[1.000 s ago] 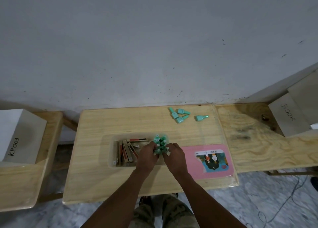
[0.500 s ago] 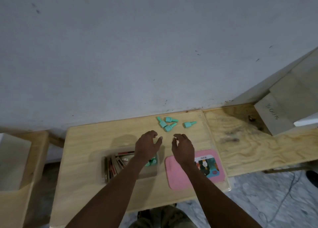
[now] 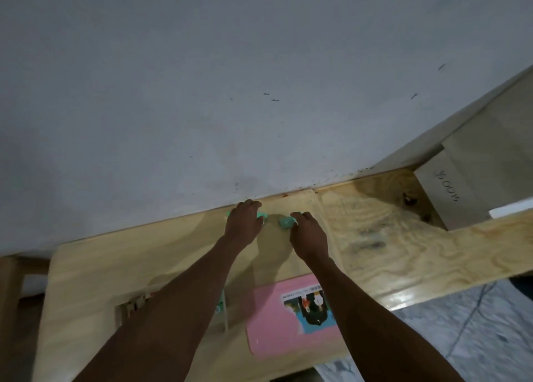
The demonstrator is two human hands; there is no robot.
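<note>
Small teal bottles lie at the far edge of the wooden table (image 3: 129,255), close to the wall. My left hand (image 3: 243,221) is down over some of them with curled fingers; a teal bottle (image 3: 262,215) shows at its right side, the others are hidden beneath it. My right hand (image 3: 308,236) pinches another teal bottle (image 3: 285,222) at its fingertips. A clear plastic box (image 3: 128,308) of brown and red sticks sits near the front, mostly hidden by my left forearm.
A pink lid (image 3: 271,327) with a picture label lies at the front right of the table. To the right a second plywood table (image 3: 403,246) carries a white box (image 3: 450,197) marked with writing. The grey wall rises directly behind the bottles.
Both hands left the clear box and reached forward to the teal bottles by the wall. Now they close on the bottles. The camera tilted up and moved closer.
</note>
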